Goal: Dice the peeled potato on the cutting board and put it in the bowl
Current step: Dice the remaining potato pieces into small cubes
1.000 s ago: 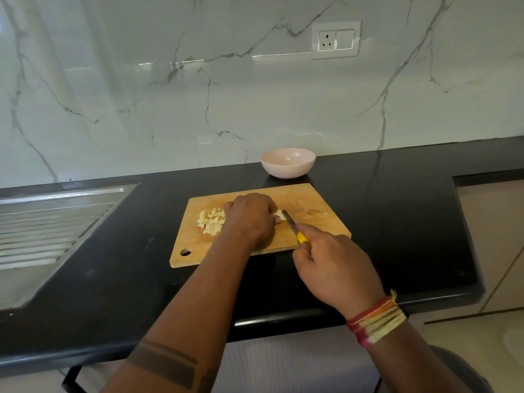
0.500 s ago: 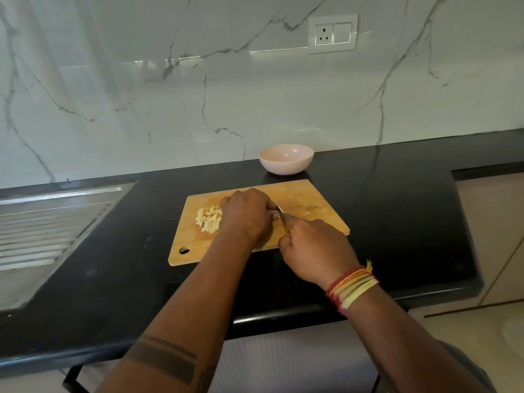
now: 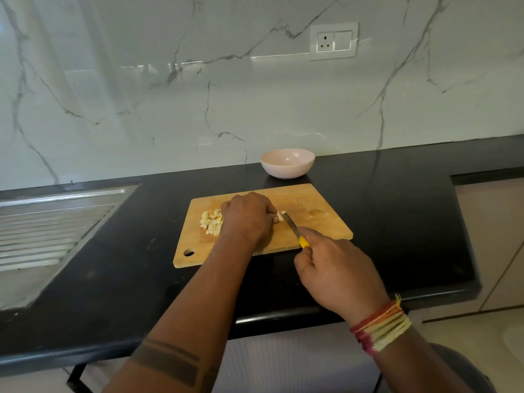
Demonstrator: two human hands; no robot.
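From the head view, the left hand point(image 3: 248, 217) curls its grip over the remaining potato piece point(image 3: 281, 216) on the wooden cutting board point(image 3: 326, 219). The right hand point(image 3: 337, 275) holds the yellow-handled knife point(image 3: 293, 228), blade tip touching that piece. Diced potato point(image 3: 211, 222) lies heaped just left of the left hand. The pink bowl point(image 3: 287, 163) stands on the black table point(image 3: 397, 211) behind the board.

The board point(image 3: 317, 205) is pale wood, matt and scuffed; the counter point(image 3: 397, 211) is black stone, polished; the wall point(image 3: 170, 95) is glossy veined marble; the bowl point(image 3: 287, 163) looks like smooth glazed ceramic; the drainer point(image 3: 42, 222) is ribbed steel; the knife point(image 3: 293, 228) has a metal blade and yellow plastic handle.
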